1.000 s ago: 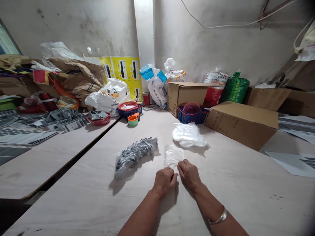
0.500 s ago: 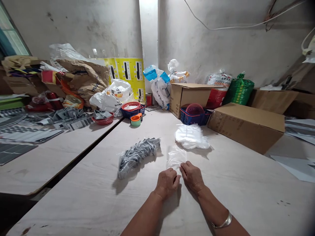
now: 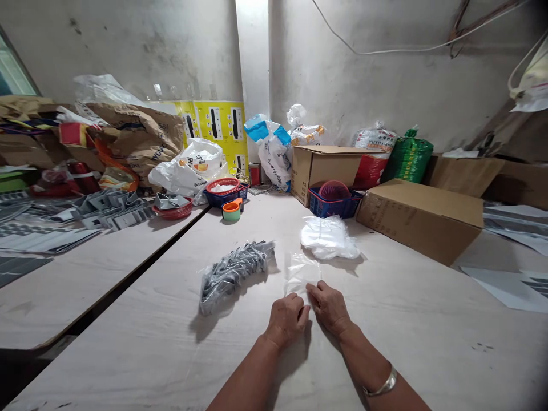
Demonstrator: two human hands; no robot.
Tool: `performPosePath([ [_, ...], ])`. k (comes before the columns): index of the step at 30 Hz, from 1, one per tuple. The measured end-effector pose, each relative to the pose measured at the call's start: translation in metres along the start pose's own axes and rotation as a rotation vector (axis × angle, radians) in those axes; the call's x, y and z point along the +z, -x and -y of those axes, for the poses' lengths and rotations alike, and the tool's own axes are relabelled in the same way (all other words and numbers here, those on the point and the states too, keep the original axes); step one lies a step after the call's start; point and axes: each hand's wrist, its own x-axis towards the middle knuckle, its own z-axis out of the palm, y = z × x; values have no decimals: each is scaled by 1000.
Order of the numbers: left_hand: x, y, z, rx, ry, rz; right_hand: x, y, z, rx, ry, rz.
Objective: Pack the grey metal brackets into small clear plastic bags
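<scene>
My left hand (image 3: 286, 320) and my right hand (image 3: 329, 308) rest side by side on the pale wooden tabletop (image 3: 398, 337). Their curled fingers pinch the near edge of a small clear plastic bag (image 3: 302, 272), which lies flat. Left of my hands lies a clear bag of dark grey metal parts (image 3: 233, 275), not touching them. Beyond the small bag sits a white heap of folded plastic bags (image 3: 327, 238). A metal bangle (image 3: 380, 383) circles my right wrist.
A brown cardboard box (image 3: 419, 220) lies on the table to the right, with a blue basket (image 3: 334, 204) behind. An orange-and-green roll (image 3: 232, 212) stands ahead. Across a dark gap, the left table (image 3: 72, 279) holds metal brackets and a red bowl (image 3: 173, 209).
My head view has shifted slightly. Both hands stay at the near edge of the small bag, and no object has visibly changed place.
</scene>
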Motion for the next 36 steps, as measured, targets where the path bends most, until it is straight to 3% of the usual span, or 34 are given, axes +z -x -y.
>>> performPosePath([
  [18, -1, 0, 0, -1, -10, 18, 0, -2, 1, 20, -18, -22],
  [23, -4, 2, -4, 139, -60, 1, -1, -2, 1, 36, -12, -18],
  [29, -14, -1, -13, 317, -93, -112, -2, -1, 1, 24, -41, -29],
  [36, -15, -1, -16, 329, 1, -110, -3, 0, 1, 2, -42, -10],
])
